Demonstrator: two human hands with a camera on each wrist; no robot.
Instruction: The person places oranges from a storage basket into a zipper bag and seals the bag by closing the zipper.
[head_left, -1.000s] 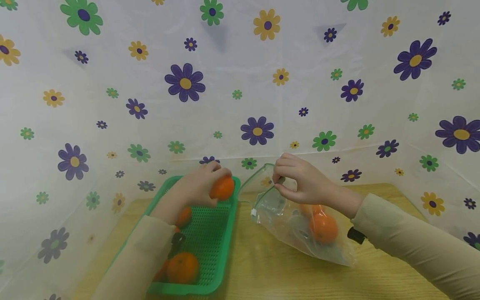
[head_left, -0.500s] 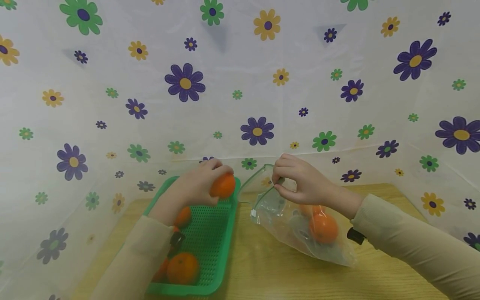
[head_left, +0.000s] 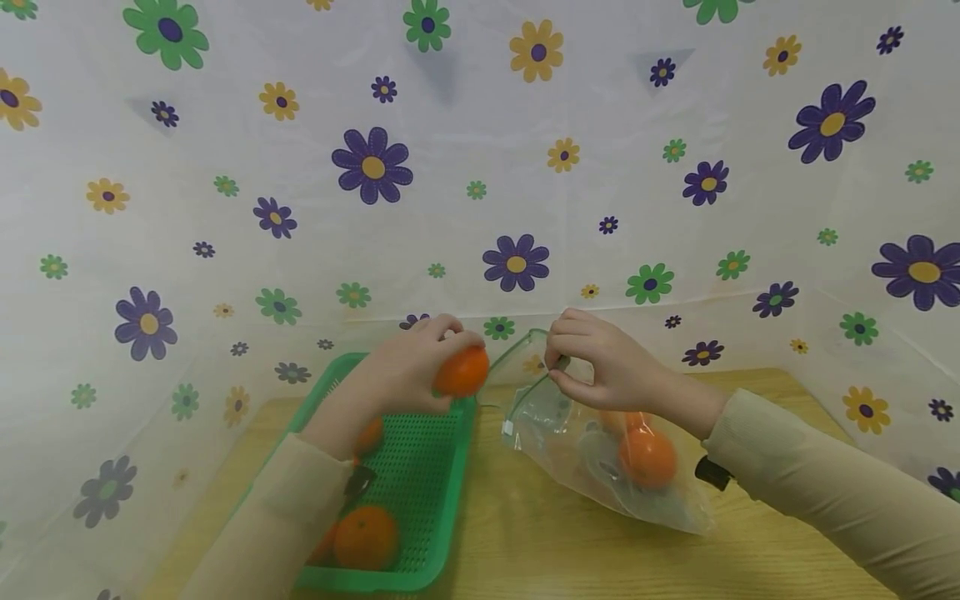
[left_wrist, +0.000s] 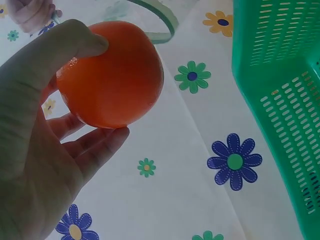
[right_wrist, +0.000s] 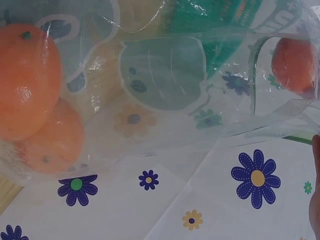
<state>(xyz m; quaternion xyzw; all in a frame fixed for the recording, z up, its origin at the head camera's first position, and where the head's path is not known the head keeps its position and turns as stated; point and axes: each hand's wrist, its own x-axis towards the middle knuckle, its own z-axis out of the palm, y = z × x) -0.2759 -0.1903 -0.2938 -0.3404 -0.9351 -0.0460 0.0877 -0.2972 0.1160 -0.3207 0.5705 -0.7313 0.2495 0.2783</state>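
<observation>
My left hand (head_left: 408,367) grips an orange (head_left: 462,371) above the right rim of the green basket. In the left wrist view the thumb lies over the top of the orange (left_wrist: 112,75), with fingers bent beneath it. To the right, my right hand (head_left: 600,358) pinches the upper edge of a clear zip bag (head_left: 558,446), whose mouth gapes toward the left hand. Inside the bag, oranges (head_left: 648,457) lie at its lower end; the right wrist view shows two of them (right_wrist: 27,82) through the plastic.
The green perforated basket (head_left: 438,533) stands at the left with more oranges (head_left: 366,537) in it, partly hidden by the left forearm. Under everything is a wooden table (head_left: 517,550). A flower-printed white sheet (head_left: 450,225) rises behind and at both sides.
My left hand has moved slightly right with the orange, from over the basket toward the bag's mouth. The right hand and the bag have stayed nearly still.
</observation>
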